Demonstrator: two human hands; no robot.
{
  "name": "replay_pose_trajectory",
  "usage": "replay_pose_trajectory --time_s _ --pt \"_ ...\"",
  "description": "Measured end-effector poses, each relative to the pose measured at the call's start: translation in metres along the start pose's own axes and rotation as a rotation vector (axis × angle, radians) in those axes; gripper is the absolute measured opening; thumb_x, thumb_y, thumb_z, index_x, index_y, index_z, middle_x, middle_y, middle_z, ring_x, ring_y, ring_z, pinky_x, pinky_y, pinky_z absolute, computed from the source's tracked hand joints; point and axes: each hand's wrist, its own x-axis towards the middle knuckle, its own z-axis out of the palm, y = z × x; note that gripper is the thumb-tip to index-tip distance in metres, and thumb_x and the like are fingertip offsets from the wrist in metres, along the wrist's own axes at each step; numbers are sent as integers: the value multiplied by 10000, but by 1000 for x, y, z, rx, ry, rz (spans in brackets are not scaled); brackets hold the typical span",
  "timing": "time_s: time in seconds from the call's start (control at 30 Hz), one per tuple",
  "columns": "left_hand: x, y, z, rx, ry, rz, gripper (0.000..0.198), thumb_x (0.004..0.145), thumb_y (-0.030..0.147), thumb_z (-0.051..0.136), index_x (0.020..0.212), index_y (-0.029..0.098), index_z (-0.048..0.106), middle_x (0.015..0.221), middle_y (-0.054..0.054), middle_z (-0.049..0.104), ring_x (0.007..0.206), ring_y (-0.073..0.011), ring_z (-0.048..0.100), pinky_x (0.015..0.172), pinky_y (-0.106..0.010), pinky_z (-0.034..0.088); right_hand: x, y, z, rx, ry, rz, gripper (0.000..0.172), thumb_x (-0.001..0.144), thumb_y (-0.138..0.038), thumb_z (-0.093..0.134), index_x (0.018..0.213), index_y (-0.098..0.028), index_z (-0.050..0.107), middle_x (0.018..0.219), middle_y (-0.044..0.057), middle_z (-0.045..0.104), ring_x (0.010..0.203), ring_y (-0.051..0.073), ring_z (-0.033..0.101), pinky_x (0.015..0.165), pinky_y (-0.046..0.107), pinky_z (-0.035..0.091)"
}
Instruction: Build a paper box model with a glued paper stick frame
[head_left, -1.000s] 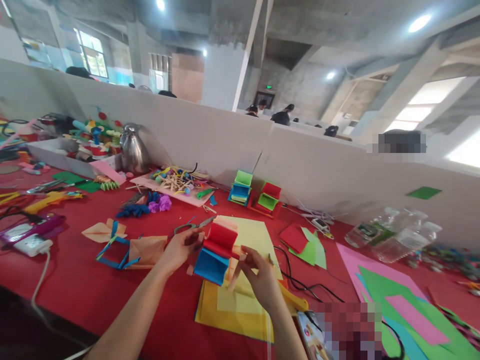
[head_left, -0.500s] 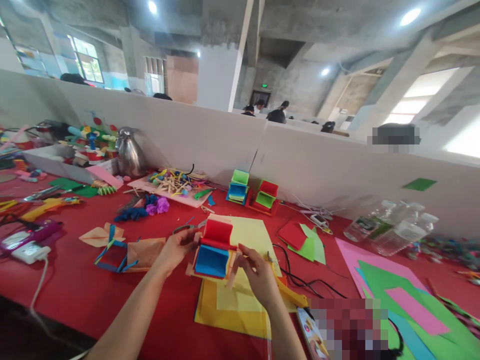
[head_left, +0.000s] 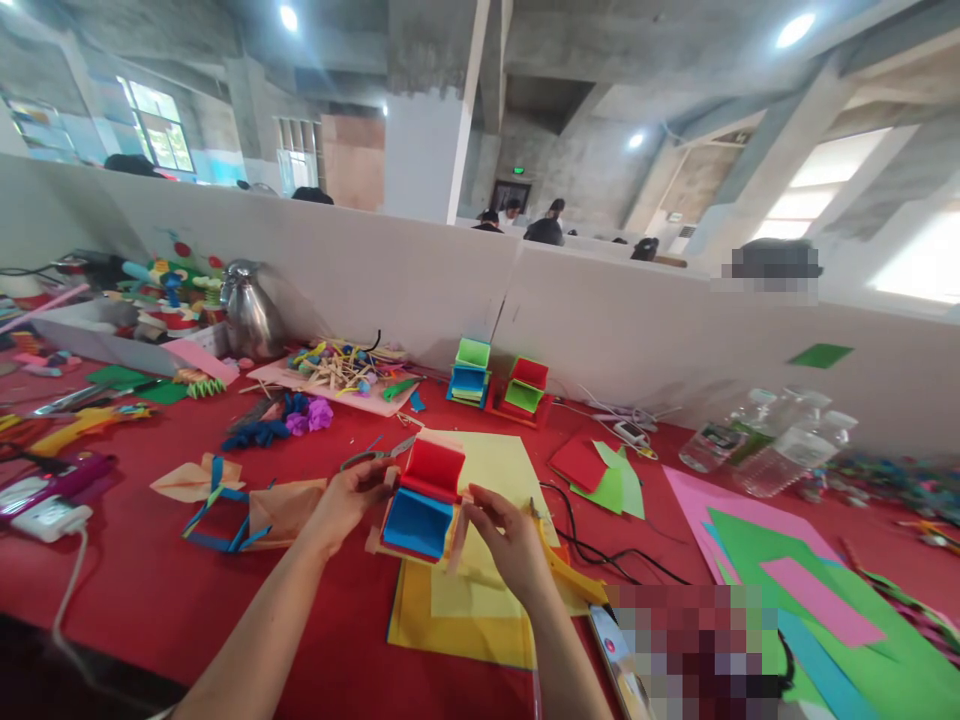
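Left hand (head_left: pixel 358 503) and right hand (head_left: pixel 501 535), fingertips nearly together, pinch the red-and-blue folded-paper model (head_left: pixel 421 505) by opposite sides above yellow paper (head_left: pixel 457 625) on the red desk (head_left: pixel 349 640), probably sparing its thin walls and leaving the compartments uncovered.

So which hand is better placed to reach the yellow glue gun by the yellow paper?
Right, most likely. The right hand is just beside the yellow glue gun, while the left hand is across the red-and-blue paper craft. Both hands' fingers hold that craft.
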Motion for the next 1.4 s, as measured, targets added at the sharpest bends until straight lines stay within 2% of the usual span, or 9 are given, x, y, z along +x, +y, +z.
replay_pose_trajectory --time_s 0.27,0.37,0.43,0.57,0.67,0.73,1.17,1.4 --pt "2 -2 1 18 51 24 590 654 526 654 1088 130 599 1022 -102 686 898 -232 643 749 -305 497 6 3 7 125 32 48 401 702 -463 639 969 -164 648 892 72 714 857 233 653 782 362 507" --pt "5 -3 2 57 89 43 642 676 525 633 1170 127 530 1002 -108 690 856 -224 651 710 -299 494 6 2 10 168 55 56 414 682 -464 654 957 -156 646 881 72 709 838 225 649 776 354 502" --pt "7 -3 2 99 113 55 617 685 511 630 1157 128 529 964 -102 698 820 -216 653 671 -280 481 6 2 11 186 74 59 418 670 -465 663 948 -154 647 860 69 706 820 221 645 770 353 499" --pt "10 -4 -1 200 134 74 439 676 500 636 920 135 634 783 -67 708 708 -202 640 569 -241 430 6 3 13 211 99 63 429 644 -475 678 934 -161 651 802 51 695 784 214 639 751 355 499" --pt "11 -2 -3 261 138 79 358 665 491 639 746 143 651 611 -30 663 584 -183 599 491 -227 365 6 3 13 229 107 61 419 637 -466 685 924 -163 653 771 39 685 764 204 634 747 349 498" --pt "10 0 -2 279 138 81 344 668 490 630 698 147 651 564 -14 638 538 -171 572 473 -224 340 6 3 13 238 109 62 405 633 -455 690 913 -165 657 749 31 679 748 196 632 740 343 498" --pt "11 5 5 161 132 49 308 637 427 658 757 143 642 664 -30 681 587 -160 607 526 -231 419 8 2 13 280 150 140 383 626 -420 705 894 -149 670 837 73 718 822 220 648 790 359 485" --pt "15 7 8 101 145 18 346 613 470 673 724 151 599 571 -1 640 483 -139 574 454 -219 389 9 0 14 290 181 152 369 603 -394 720 875 -148 677 805 62 714 781 212 645 752 347 489"
